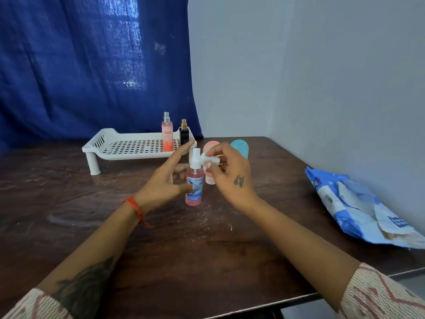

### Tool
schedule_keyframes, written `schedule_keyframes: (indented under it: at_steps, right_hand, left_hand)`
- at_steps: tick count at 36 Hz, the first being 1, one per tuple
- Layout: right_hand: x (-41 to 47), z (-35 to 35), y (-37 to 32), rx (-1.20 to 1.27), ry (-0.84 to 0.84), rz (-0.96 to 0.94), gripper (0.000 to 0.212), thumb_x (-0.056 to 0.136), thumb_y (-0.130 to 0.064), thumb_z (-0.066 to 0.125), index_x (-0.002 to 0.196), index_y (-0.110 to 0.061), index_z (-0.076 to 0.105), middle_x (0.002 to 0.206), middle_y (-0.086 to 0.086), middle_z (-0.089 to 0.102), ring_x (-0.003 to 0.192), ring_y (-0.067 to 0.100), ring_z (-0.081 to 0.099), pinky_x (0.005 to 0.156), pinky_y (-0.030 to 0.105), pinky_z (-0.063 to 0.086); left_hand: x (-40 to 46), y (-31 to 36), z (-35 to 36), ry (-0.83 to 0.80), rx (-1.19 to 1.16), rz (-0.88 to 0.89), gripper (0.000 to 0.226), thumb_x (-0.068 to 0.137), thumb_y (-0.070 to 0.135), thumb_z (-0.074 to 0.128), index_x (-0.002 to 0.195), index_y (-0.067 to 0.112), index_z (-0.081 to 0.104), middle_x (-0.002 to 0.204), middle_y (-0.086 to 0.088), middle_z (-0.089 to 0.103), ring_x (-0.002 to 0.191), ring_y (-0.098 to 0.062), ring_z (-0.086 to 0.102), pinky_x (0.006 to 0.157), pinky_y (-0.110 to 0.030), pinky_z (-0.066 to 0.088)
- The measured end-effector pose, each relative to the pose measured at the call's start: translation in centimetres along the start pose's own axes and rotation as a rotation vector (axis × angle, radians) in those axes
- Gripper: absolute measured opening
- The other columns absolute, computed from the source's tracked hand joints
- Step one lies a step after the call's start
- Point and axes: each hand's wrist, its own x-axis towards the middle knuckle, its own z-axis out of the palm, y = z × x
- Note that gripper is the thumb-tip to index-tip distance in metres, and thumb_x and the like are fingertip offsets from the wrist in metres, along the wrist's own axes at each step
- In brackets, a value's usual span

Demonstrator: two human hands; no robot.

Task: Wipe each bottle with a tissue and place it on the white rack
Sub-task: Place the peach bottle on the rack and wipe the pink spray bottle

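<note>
A pink spray bottle (194, 180) with a white nozzle and a blue label stands on the dark table. My left hand (164, 180) holds its body between thumb and fingers, the index finger stretched out. My right hand (230, 174) pinches a crumpled white tissue (208, 159) against the bottle's nozzle. On the white rack (128, 146) at the back stand a pink-orange spray bottle (167, 134) and a small black bottle (184, 134) with a gold top. A pink bottle (210, 178) and a teal bottle (241, 148) stand behind my right hand, partly hidden.
A blue and white tissue packet (358, 210) lies at the table's right edge by the grey wall. A blue curtain (92, 65) hangs behind the rack. The wooden table (69, 203) shows pale smears and crumbs in front of the bottle.
</note>
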Motion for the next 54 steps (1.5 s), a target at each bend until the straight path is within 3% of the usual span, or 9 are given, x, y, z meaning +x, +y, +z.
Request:
schedule_keyframes:
  at_steps: [9,12,15,21,31,39,44,48,54]
  right_hand:
    - [0.9,-1.1,-1.5,0.322,-0.2,0.473,0.016,0.085,-0.006,0.062,0.094,-0.019,0.061,0.103,0.002,0.065,0.096,0.018,0.062,0.082,0.033,0.056]
    - [0.3,-2.2,-0.8,0.336,-0.195,0.527,0.021,0.081,0.0,0.063,0.098,-0.012,0.064,0.101,0.005,0.066,0.093,0.017,0.063,0.078,0.027,0.056]
    - [-0.7,-2.7,0.4,-0.036,-0.202,0.391,0.02,0.079,-0.006,0.068,0.098,-0.013,0.066,0.098,-0.002,0.065,0.087,0.01,0.059,0.069,0.015,0.047]
    - [-2.7,-3.0,1.5,-0.365,-0.427,0.09,0.019,0.081,-0.005,0.063,0.096,-0.016,0.068,0.099,-0.002,0.065,0.089,0.009,0.055,0.082,0.02,0.045]
    - [-1.0,-3.8,0.4,-0.386,-0.673,0.142,0.046,0.081,-0.021,0.07,0.124,-0.022,0.054,0.117,0.0,0.06,0.105,0.014,0.056,0.09,0.026,0.048]
    - [3.1,-5.0,-3.7,-0.175,-0.415,0.06,0.039,0.079,-0.023,0.071,0.118,-0.021,0.062,0.105,-0.004,0.065,0.09,0.007,0.06,0.078,0.015,0.046]
    - [4.5,-2.8,-4.3,-0.175,-0.529,0.027,0.041,0.08,-0.021,0.071,0.12,-0.018,0.062,0.111,0.003,0.066,0.094,0.013,0.062,0.086,0.028,0.051]
    - [4.8,-1.3,-3.8,-0.238,-0.546,-0.008,0.035,0.078,-0.02,0.073,0.113,-0.017,0.067,0.11,0.004,0.066,0.093,0.015,0.061,0.086,0.032,0.052]
    - [5.4,-1.0,-4.2,-0.278,-0.602,-0.017,0.024,0.08,-0.015,0.072,0.104,-0.012,0.067,0.107,0.008,0.066,0.093,0.019,0.062,0.083,0.033,0.053]
  left_hand:
    - [0.0,-0.1,-0.3,-0.052,0.02,-0.011,0.093,0.078,-0.015,0.063,0.139,0.044,0.025,0.137,0.0,0.053,0.117,-0.01,0.057,0.093,-0.021,0.049]
    - [0.0,-0.3,-0.4,-0.058,0.027,-0.039,0.091,0.08,-0.013,0.063,0.14,0.043,0.024,0.135,0.0,0.055,0.118,-0.011,0.057,0.095,-0.026,0.048]
    - [0.0,-0.3,-0.5,-0.061,0.039,-0.06,0.09,0.081,-0.013,0.062,0.14,0.042,0.023,0.123,0.008,0.06,0.113,-0.004,0.058,0.089,-0.019,0.05]
    - [0.1,-0.3,-0.4,-0.061,0.046,-0.079,0.087,0.081,-0.012,0.061,0.14,0.04,0.022,0.118,0.012,0.06,0.106,0.0,0.059,0.082,-0.013,0.051]
    - [0.0,-0.1,-0.4,-0.037,0.03,-0.08,0.09,0.08,-0.014,0.062,0.134,0.045,0.023,0.126,0.003,0.056,0.1,-0.002,0.06,0.074,-0.009,0.051]
    - [0.0,0.4,-0.7,-0.005,-0.042,-0.055,0.091,0.075,-0.014,0.066,0.14,0.037,0.028,0.108,0.005,0.066,0.098,-0.008,0.067,0.074,-0.018,0.054]
    - [-0.2,1.0,-1.1,0.189,-0.128,-0.036,0.064,0.072,0.03,0.06,0.133,0.035,0.042,0.108,0.001,0.067,0.103,-0.017,0.064,0.085,-0.033,0.051]
    - [0.0,0.1,-2.0,0.363,-0.068,-0.031,0.042,0.089,0.025,0.059,0.131,0.026,0.05,0.106,-0.006,0.068,0.099,-0.024,0.064,0.092,-0.043,0.05]
    - [0.2,-0.5,-2.1,0.518,0.013,-0.035,0.032,0.092,0.021,0.057,0.124,0.022,0.058,0.095,0.003,0.066,0.102,-0.023,0.062,0.091,-0.034,0.049]
